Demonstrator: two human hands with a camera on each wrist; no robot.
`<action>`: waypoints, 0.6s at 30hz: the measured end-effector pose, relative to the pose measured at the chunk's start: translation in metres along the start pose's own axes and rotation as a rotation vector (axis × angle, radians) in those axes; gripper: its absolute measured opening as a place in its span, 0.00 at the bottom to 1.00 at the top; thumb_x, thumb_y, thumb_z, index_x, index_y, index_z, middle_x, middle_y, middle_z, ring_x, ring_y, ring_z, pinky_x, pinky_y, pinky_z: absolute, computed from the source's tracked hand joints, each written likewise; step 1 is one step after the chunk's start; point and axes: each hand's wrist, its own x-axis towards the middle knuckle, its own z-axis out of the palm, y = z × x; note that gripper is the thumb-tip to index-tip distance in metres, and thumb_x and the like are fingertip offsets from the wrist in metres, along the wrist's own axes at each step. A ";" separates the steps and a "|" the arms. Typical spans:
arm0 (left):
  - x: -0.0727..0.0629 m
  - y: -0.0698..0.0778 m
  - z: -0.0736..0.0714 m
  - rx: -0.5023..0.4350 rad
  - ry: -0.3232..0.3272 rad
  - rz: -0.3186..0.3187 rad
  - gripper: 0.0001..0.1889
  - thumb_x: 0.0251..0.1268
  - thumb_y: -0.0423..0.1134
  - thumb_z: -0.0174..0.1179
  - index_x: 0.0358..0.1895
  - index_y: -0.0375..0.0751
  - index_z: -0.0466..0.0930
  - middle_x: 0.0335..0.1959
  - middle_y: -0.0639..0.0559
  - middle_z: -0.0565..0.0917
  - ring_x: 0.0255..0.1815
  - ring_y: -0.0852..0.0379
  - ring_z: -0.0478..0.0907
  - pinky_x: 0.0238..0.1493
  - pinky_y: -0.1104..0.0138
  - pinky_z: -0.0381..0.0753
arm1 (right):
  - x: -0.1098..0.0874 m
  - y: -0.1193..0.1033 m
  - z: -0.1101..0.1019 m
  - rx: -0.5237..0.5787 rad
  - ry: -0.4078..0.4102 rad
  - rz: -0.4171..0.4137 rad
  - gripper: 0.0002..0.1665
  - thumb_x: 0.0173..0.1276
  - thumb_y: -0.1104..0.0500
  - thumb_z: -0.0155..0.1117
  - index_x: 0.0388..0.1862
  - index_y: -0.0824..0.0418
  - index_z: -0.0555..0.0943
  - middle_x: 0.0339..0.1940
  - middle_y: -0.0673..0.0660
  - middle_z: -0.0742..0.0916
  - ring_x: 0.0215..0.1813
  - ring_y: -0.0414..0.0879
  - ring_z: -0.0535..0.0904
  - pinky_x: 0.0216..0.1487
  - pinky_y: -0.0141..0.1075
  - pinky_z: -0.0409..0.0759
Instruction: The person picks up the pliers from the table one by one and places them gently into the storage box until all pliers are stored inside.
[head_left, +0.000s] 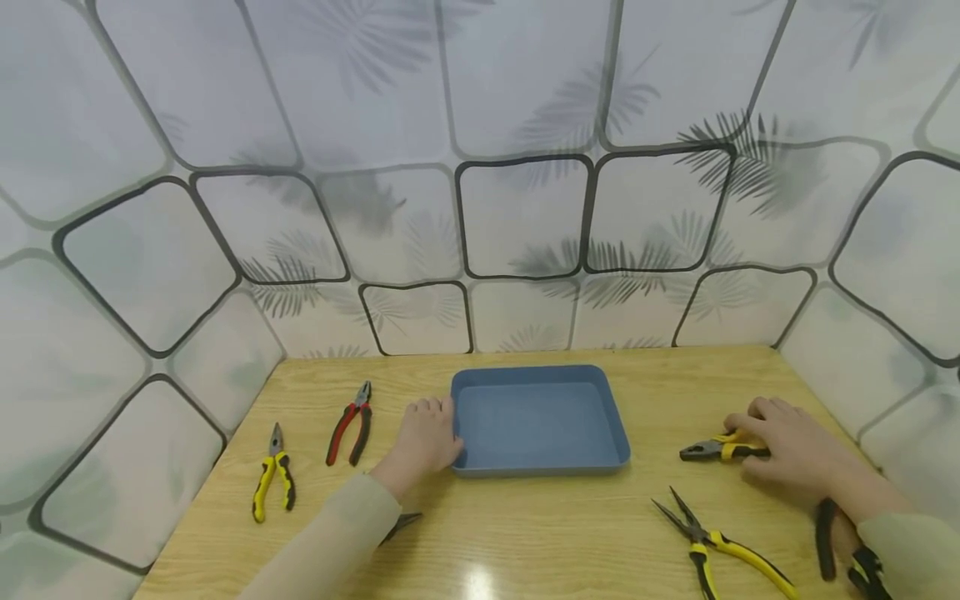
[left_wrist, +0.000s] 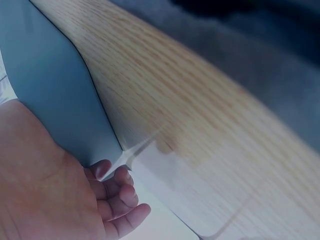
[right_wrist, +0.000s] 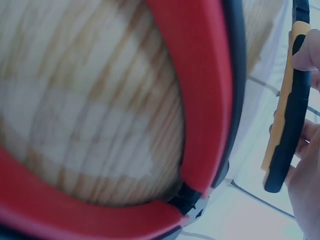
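Note:
My left hand (head_left: 422,442) rests against the left side of a shallow blue tray (head_left: 536,469), its thumb side at the rim. Seen from the left wrist, the fingers (left_wrist: 118,212) are loosely bent beside the blue-grey tray wall (left_wrist: 60,80). On the right, my right hand (head_left: 795,446) grips blunt-nosed pliers (head_left: 702,451) with yellow-and-black handles, their head pointing left toward the tray. Thumb and fingers hold that yellow-and-black handle (right_wrist: 287,115) in the right wrist view. Beneath the right wrist lie pliers with dark handles (head_left: 826,537), whose red inner grips (right_wrist: 205,85) loom large there.
Long-nose pliers (head_left: 697,533) with yellow handles lie spread at the front right. Red-and-black pliers (head_left: 352,425) and yellow-and-black pliers (head_left: 273,475) lie on the left. A dark plier tip (head_left: 402,525) shows beside the left sleeve. Patterned cloth walls (head_left: 525,217) enclose the wooden table (head_left: 525,533).

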 end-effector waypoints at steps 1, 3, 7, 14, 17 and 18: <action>0.000 0.000 0.000 -0.003 0.000 -0.001 0.31 0.74 0.57 0.61 0.64 0.34 0.71 0.52 0.38 0.83 0.55 0.42 0.81 0.62 0.51 0.80 | 0.000 -0.001 -0.001 -0.006 0.009 -0.005 0.28 0.52 0.50 0.78 0.54 0.47 0.85 0.39 0.49 0.76 0.38 0.43 0.64 0.38 0.39 0.62; 0.001 0.000 0.002 -0.006 0.000 -0.002 0.31 0.74 0.58 0.60 0.64 0.34 0.71 0.51 0.38 0.82 0.54 0.42 0.80 0.61 0.51 0.79 | 0.001 -0.003 -0.002 -0.021 0.017 -0.012 0.27 0.53 0.50 0.77 0.55 0.47 0.85 0.40 0.50 0.76 0.38 0.43 0.64 0.39 0.39 0.62; 0.001 -0.001 0.002 -0.009 0.002 -0.003 0.31 0.73 0.58 0.61 0.63 0.35 0.71 0.50 0.39 0.81 0.52 0.43 0.79 0.61 0.51 0.79 | 0.003 -0.009 -0.005 -0.043 0.016 -0.018 0.28 0.53 0.49 0.77 0.55 0.48 0.85 0.40 0.50 0.76 0.39 0.44 0.65 0.39 0.40 0.62; 0.001 -0.001 0.001 0.017 0.015 -0.001 0.31 0.72 0.60 0.62 0.62 0.36 0.73 0.49 0.41 0.80 0.53 0.45 0.79 0.60 0.52 0.80 | 0.006 -0.015 -0.008 -0.051 0.011 -0.025 0.28 0.53 0.50 0.76 0.55 0.47 0.84 0.40 0.50 0.75 0.40 0.44 0.66 0.39 0.41 0.63; 0.001 -0.001 0.001 0.022 0.024 0.004 0.31 0.72 0.60 0.63 0.61 0.36 0.73 0.49 0.41 0.80 0.53 0.45 0.79 0.59 0.53 0.80 | 0.007 -0.016 -0.009 -0.059 0.014 -0.020 0.27 0.53 0.51 0.75 0.55 0.48 0.84 0.40 0.51 0.75 0.40 0.45 0.66 0.39 0.41 0.63; 0.001 -0.001 0.001 0.021 0.022 0.005 0.31 0.72 0.60 0.63 0.61 0.35 0.73 0.49 0.41 0.80 0.53 0.45 0.79 0.60 0.53 0.80 | 0.007 -0.017 -0.010 -0.062 0.019 -0.020 0.27 0.53 0.51 0.75 0.55 0.48 0.84 0.40 0.51 0.76 0.40 0.45 0.66 0.38 0.41 0.63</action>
